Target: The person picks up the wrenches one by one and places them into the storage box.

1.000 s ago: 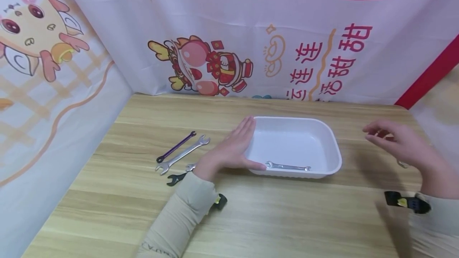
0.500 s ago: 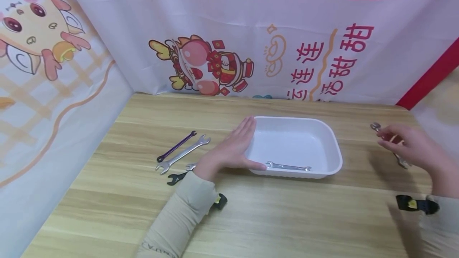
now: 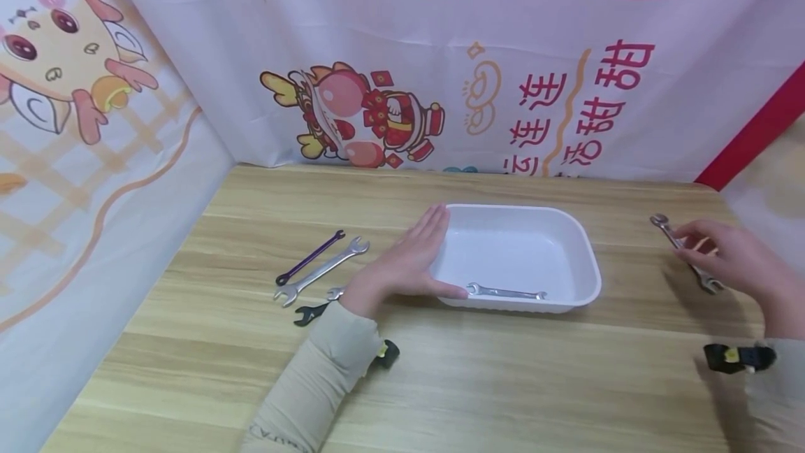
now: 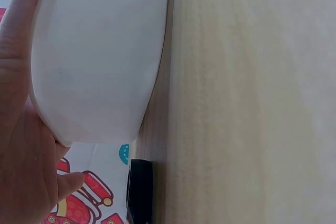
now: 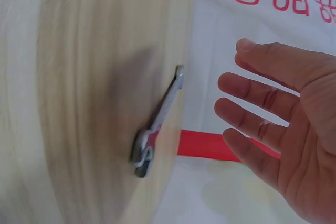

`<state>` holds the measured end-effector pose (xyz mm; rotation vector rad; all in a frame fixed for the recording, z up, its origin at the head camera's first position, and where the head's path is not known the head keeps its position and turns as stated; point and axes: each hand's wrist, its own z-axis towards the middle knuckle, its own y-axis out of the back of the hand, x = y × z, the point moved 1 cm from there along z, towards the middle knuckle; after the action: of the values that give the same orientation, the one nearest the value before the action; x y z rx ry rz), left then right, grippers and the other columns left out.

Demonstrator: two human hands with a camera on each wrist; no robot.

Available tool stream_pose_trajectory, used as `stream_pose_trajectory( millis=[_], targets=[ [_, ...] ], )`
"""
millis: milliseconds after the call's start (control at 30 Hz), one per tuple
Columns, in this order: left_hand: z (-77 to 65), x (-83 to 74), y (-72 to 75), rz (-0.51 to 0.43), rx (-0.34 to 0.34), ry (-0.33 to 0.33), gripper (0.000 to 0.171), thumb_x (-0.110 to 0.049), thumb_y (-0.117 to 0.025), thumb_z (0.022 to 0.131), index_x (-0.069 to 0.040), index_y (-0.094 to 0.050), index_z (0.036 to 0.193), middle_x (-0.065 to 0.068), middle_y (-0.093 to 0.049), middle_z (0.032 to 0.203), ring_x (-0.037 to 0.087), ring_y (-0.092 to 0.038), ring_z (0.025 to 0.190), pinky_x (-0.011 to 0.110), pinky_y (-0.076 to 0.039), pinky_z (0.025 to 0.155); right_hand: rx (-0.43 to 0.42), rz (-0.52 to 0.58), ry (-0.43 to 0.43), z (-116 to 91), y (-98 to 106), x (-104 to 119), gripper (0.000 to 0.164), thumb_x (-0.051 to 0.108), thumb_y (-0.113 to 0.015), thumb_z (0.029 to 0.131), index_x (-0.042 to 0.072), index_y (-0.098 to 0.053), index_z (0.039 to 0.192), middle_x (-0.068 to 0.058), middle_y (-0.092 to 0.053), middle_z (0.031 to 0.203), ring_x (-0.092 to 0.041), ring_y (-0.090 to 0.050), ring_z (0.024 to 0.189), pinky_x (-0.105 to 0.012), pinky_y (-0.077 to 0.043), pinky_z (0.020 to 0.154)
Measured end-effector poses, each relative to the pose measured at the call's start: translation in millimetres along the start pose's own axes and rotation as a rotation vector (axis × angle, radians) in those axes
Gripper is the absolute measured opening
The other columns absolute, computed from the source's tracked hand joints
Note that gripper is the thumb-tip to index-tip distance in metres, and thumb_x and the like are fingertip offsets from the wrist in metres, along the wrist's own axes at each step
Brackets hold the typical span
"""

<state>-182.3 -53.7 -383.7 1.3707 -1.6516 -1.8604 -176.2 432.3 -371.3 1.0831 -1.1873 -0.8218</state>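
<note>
A white plastic tray [image 3: 516, 250] holds a small silver open-end wrench [image 3: 506, 292] along its front inside wall. My left hand [image 3: 411, 257] rests on the tray's left end, its fingers and thumb stretched along the rim. The left wrist view shows the tray's outer wall [image 4: 100, 61] beside my palm. Farther right, a silver wrench [image 3: 707, 282] lies on the table. My right hand [image 3: 723, 254] hovers over that wrench, hiding its middle in the head view. In the right wrist view, the loosely bent fingers are apart from the wrench and hold nothing.
Left of the tray lie a purple wrench [image 3: 309, 257], a larger silver open-end wrench [image 3: 323, 271], a black wrench [image 3: 309, 313] and another silver one [image 3: 333, 293], the last two partly hidden by my left arm. A printed cloth [image 3: 390, 19] hangs behind the wooden table [image 3: 503, 383].
My right hand has moved right and a little toward me, so more of the silver wrench beneath it shows. My left hand and the tray have stayed in place.
</note>
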Motion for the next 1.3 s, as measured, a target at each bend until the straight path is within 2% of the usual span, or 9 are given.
stream_pose_trajectory(
  millis=[133,233,367,567,867,1067,1233,1300],
  targets=[
    [-0.5,-0.4,0.1,-0.003,0.001,0.002,0.134,-0.080,-0.066,0.071,-0.013,0.009,0.159,-0.004,0.020,0.166,0.016,0.015,0.155,0.041,-0.007,0.126,0.027,0.020,-0.040,2,-3,-9,0.028,0.005,-0.071,0.088,-0.013,-0.063,0.109,-0.021,-0.065,0.088,-0.029,-0.061,0.076,-0.021,-0.045,0.055],
    [-0.3,-1.1,0.0,-0.005,0.002,0.000,0.133,-0.080,-0.066,0.071,-0.013,0.008,0.159,-0.004,0.020,0.165,0.016,0.015,0.155,0.041,-0.007,0.126,0.027,0.027,-0.035,2,-6,-19,0.029,0.005,-0.071,0.088,-0.012,-0.063,0.109,-0.023,-0.066,0.090,-0.014,-0.060,0.073,-0.021,-0.045,0.055],
    [-0.8,-2.0,0.5,-0.004,0.004,0.001,0.133,-0.080,-0.065,0.071,-0.014,0.010,0.159,-0.004,0.020,0.165,0.016,0.015,0.155,0.041,-0.007,0.126,-0.001,0.017,0.024,3,-8,-30,0.027,0.002,-0.073,0.085,-0.011,-0.065,0.107,-0.025,-0.067,0.090,0.006,-0.050,0.068,-0.021,-0.045,0.056],
    [-0.7,-2.4,1.5,0.005,0.006,0.003,0.133,-0.080,-0.065,0.072,-0.017,0.013,0.158,-0.004,0.021,0.165,0.016,0.016,0.155,0.040,-0.006,0.126,-0.025,0.026,0.050,5,-12,-40,0.028,-0.002,-0.073,0.082,-0.010,-0.065,0.107,-0.031,-0.065,0.094,0.013,-0.045,0.068,-0.020,-0.044,0.055],
    [0.2,-1.9,0.6,0.015,0.000,-0.010,0.134,-0.080,-0.066,0.071,-0.010,0.008,0.159,-0.002,0.021,0.165,0.021,0.013,0.155,0.041,-0.006,0.126,-0.004,0.025,0.062,10,-23,-50,0.033,-0.002,-0.076,0.078,-0.009,-0.062,0.107,-0.027,-0.068,0.092,0.016,-0.046,0.064,-0.021,-0.046,0.053],
    [-0.6,-1.0,0.3,0.013,0.000,-0.002,0.134,-0.080,-0.066,0.071,-0.011,0.008,0.159,-0.002,0.020,0.165,0.019,0.014,0.155,0.041,-0.007,0.126,0.090,0.067,0.014,14,-24,-51,0.043,-0.008,-0.068,0.081,-0.012,-0.051,0.120,-0.032,-0.063,0.094,0.007,-0.053,0.067,-0.022,-0.047,0.054],
    [-0.6,-0.8,-0.5,0.005,-0.001,0.000,0.133,-0.080,-0.066,0.072,-0.011,0.008,0.159,-0.003,0.020,0.165,0.019,0.014,0.155,0.041,-0.007,0.126,0.126,0.072,0.009,15,-24,-49,0.054,-0.014,-0.064,0.079,-0.011,-0.042,0.128,-0.031,-0.063,0.091,-0.014,-0.064,0.071,-0.024,-0.048,0.056],
    [-0.6,-1.0,-0.9,0.002,0.001,0.000,0.134,-0.080,-0.066,0.072,-0.011,0.008,0.159,-0.003,0.021,0.165,0.018,0.014,0.155,0.040,-0.006,0.126,0.142,0.069,0.001,15,-23,-48,0.055,-0.015,-0.064,0.079,-0.011,-0.040,0.128,-0.031,-0.062,0.091,-0.027,-0.066,0.074,-0.029,-0.050,0.058]
  ],
)
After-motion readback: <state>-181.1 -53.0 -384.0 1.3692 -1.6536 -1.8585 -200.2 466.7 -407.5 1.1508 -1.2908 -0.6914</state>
